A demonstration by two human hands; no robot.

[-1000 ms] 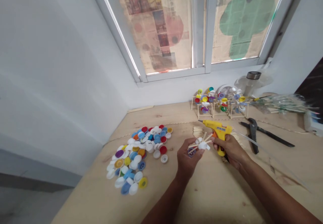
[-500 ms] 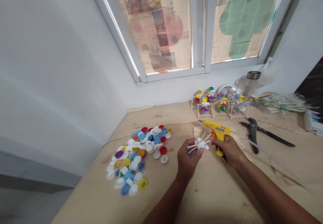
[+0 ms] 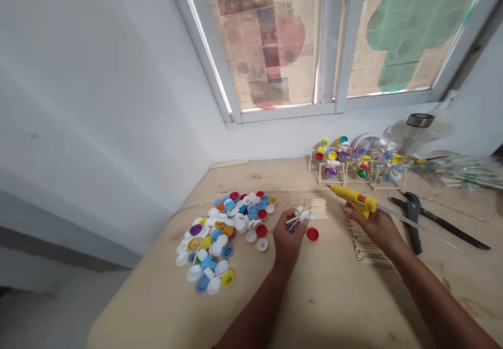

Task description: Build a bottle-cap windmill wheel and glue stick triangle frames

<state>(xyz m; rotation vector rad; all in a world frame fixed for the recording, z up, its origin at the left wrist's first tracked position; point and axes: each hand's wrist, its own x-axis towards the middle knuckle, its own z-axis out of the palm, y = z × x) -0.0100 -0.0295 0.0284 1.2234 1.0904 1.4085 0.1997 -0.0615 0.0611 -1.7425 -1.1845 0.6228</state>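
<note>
My left hand (image 3: 287,236) is closed on a small wheel of wooden sticks and white pieces (image 3: 304,215), with a blue bottle cap (image 3: 292,227) at its lower side. In my right hand (image 3: 375,229) is a yellow hot glue gun (image 3: 353,200), its nozzle pointing left and away, apart from the wheel. A clear glue stick (image 3: 393,214) juts from the gun's rear. Just right of my left hand lies a red bottle cap (image 3: 313,233). Rows of cut wooden sticks (image 3: 363,241) lie partly under my right hand, and a shorter row (image 3: 318,208) lies behind the wheel.
Many coloured bottle caps (image 3: 214,239) are spread on the wooden table (image 3: 165,307) at left. Several finished cap wheels on stick frames (image 3: 356,163) stand by the wall. Black-handled pliers (image 3: 412,223), a bag of sticks (image 3: 463,171) and a lidded bottle (image 3: 418,129) are at right.
My right hand has drawn the glue gun rightward, away from the wheel. The red cap on the table now shows beside my left hand. The view has shifted left.
</note>
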